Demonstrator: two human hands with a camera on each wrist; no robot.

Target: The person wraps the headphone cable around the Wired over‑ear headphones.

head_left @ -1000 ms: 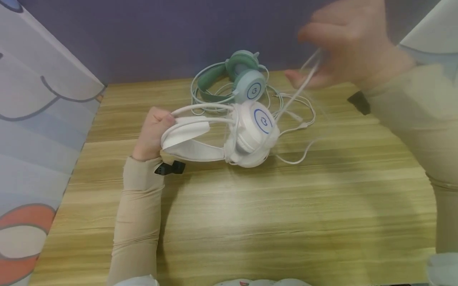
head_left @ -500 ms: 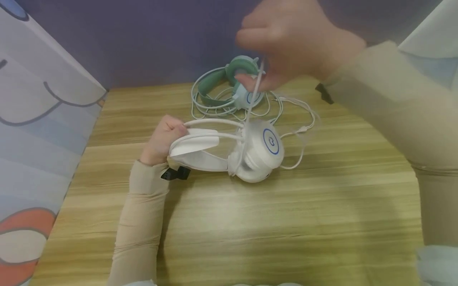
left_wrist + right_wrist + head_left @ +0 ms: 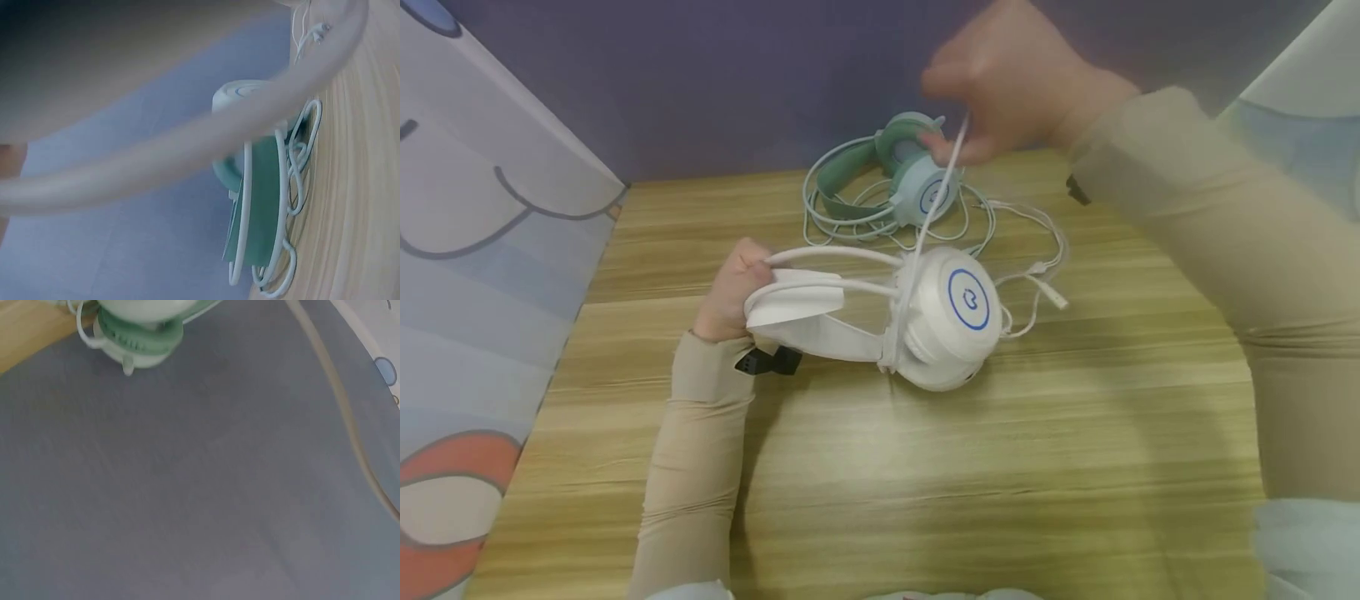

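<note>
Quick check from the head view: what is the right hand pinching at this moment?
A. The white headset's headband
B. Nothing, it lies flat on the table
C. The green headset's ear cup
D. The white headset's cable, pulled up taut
D: the right hand pinches the white cable, which runs taut down to the white headset, whose headband the left hand grips.

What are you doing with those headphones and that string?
A person's left hand grips the headband of the white headphones, which lie on the wooden table. The right hand pinches their white cable and holds it up above them. Green headphones sit behind, by the purple wall, amid loose cable.
</note>
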